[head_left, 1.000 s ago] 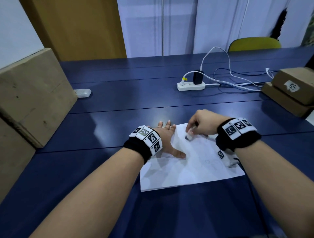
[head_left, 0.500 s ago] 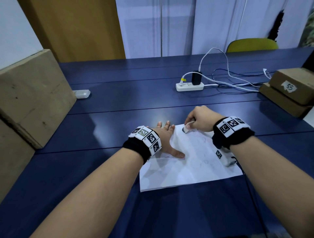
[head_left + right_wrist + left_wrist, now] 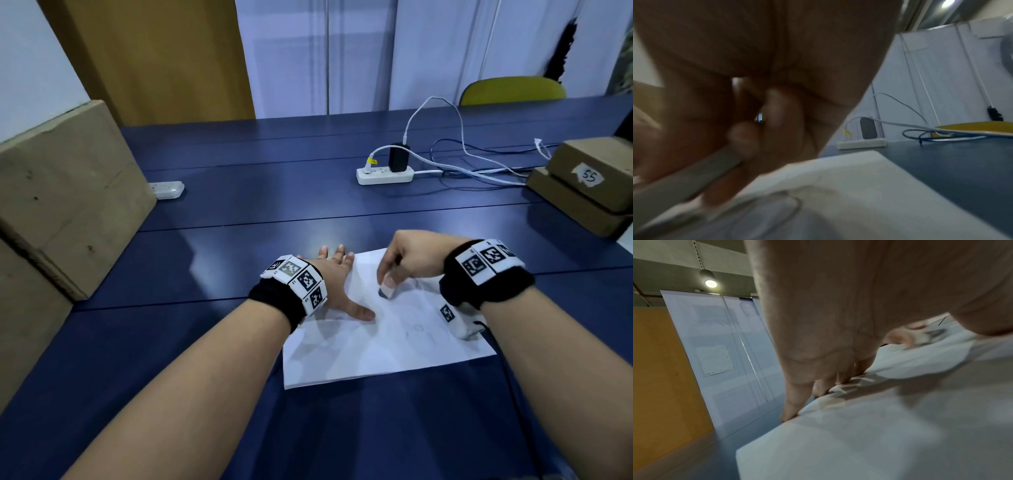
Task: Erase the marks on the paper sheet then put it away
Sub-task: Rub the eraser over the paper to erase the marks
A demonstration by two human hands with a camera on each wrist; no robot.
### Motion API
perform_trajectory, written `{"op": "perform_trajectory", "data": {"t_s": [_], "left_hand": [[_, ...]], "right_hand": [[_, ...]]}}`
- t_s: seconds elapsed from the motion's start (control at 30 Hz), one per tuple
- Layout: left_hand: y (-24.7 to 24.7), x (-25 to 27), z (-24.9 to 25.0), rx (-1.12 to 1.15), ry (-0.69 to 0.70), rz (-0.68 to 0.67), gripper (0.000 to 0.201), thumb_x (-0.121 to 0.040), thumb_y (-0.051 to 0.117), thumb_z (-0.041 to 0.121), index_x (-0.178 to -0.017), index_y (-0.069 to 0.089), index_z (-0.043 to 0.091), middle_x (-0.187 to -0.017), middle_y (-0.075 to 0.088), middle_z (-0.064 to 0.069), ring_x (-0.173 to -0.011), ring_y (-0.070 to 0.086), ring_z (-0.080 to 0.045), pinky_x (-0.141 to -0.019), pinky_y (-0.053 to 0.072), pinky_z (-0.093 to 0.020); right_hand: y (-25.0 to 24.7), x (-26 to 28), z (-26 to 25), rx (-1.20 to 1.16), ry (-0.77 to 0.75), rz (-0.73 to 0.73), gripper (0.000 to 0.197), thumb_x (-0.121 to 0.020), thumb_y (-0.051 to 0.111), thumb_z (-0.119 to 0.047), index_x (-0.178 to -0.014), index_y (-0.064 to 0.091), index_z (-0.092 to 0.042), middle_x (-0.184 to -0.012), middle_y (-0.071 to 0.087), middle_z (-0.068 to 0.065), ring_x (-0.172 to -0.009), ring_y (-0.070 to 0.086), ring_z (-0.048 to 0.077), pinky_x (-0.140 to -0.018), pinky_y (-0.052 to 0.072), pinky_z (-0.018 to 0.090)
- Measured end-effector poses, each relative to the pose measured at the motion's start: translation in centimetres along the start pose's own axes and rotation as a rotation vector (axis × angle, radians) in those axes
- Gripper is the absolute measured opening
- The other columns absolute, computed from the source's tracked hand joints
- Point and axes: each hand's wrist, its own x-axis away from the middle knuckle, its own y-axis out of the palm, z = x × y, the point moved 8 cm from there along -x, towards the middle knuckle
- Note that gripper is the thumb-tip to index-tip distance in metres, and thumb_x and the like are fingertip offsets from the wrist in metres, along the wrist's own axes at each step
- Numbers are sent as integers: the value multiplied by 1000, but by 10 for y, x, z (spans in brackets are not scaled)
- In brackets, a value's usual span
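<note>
Pinching a small white eraser [image 3: 388, 290] between thumb and curled fingertips, the right hand [image 3: 414, 257] holds its lower end down on the paper sheet [image 3: 376, 349], just right of centre in the head view. The left hand [image 3: 337, 286] lies flat on the sheet's left edge, fingers straight and close together with the thumb spread out toward the eraser; in the left wrist view the fingertips [image 3: 791, 412] reach the sheet's far edge, where it meets the blue table [image 3: 239, 212]. Faint pencil marks [image 3: 414, 329] show on the sheet below the eraser. The sheet lies flat on the table in the lower centre of the frame. Both wrists wear black bands with square-patterned tags. Further up sits a white power strip [image 3: 385, 175] with a black plug and trailing cables, a large cardboard box [image 3: 68, 195] at the left edge, and smaller stacked boxes [image 3: 582, 185] at the right edge.
</note>
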Motion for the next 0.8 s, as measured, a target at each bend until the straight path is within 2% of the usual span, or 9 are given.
{"op": "perform_trajectory", "data": {"t_s": [0.1, 0.23, 0.27, 0.33, 0.4, 0.5, 0.6, 0.73, 0.8], "left_hand": [[0, -1, -1, 10, 0, 0, 136, -59, 58, 89, -154, -14, 22, -161, -19, 5, -149, -13, -26, -114, 7, -64], [-1, 1, 0, 16, 2, 20, 135, -59, 59, 88, -155, -12, 23, -162, -18, 5, -150, -12, -26, -115, 7, -64], [-1, 1, 0, 17, 3, 20, 135, -60, 59, 88, -155, -12, 23, -162, -18, 5, -150, -12, -26, -115, 7, -64], [0, 0, 1, 20, 7, 17, 135, -60, 59, 87, -155, -12, 22, -162, -18, 5, -150, -12, -26, -115, 7, -63], [0, 2, 0, 21, 4, 13, 136, -60, 60, 87, -155, -13, 22, -162, -18, 5, -149, -12, -26, -114, 7, -62], [-1, 2, 1, 32, 5, 15, 135, -61, 61, 85, -155, -13, 22, -162, -18, 4, -149, -13, -27, -114, 5, -61], [-2, 4, 3, 31, 5, 16, 134, -62, 61, 84, -155, -12, 22, -162, -18, 4, -149, -13, -27, -114, 5, -61], [-2, 2, 1, 29, 8, 11, 135, -61, 60, 86, -155, -13, 22, -162, -18, 4, -149, -13, -27, -114, 5, -61], [-3, 3, 1, 24, 8, 13, 135, -61, 59, 86, -155, -13, 21, -162, -18, 4, -149, -12, -27, -114, 6, -61]], "right_hand": [[-3, -3, 0, 10, 18, 56, 8, -76, 80, -24, -83, 79, -27, -53, 62, -12, -47, 52, 0, -58, 42, 18], [-26, -10, 3, 66, 57, 319, 14, -83, 74, -27, -96, 79, -23, -80, 67, -9, -80, 55, 8, -73, 39, 18], [-24, -9, 2, 51, 53, 293, 13, -82, 75, -25, -94, 79, -23, -79, 68, -10, -79, 55, 8, -69, 38, 18], [-11, -5, 3, -50, 49, 135, 9, -76, 79, -19, -84, 79, -23, -60, 63, -13, -59, 53, 4, -57, 36, 15], [3, 0, 2, -170, 59, -27, 9, -72, 81, -14, -79, 80, -19, -48, 54, -5, -42, 42, 10, -50, 34, 21], [-10, -5, 5, -96, 43, 126, 7, -78, 79, -21, -85, 79, -23, -53, 62, 0, -43, 53, 15, -51, 45, 19], [-25, -9, 6, -17, 43, 295, 8, -82, 76, -23, -89, 79, -24, -64, 65, -12, -55, 56, 1, -59, 43, 15], [-3, -2, 5, -148, 59, 36, 10, -73, 78, -10, -75, 80, -20, -53, 60, -3, -44, 46, 7, -51, 37, 20], [1, 2, 4, -188, 70, -7, 10, -73, 78, -8, -74, 79, -18, -45, 55, 0, -38, 42, 12, -47, 36, 20]]}}
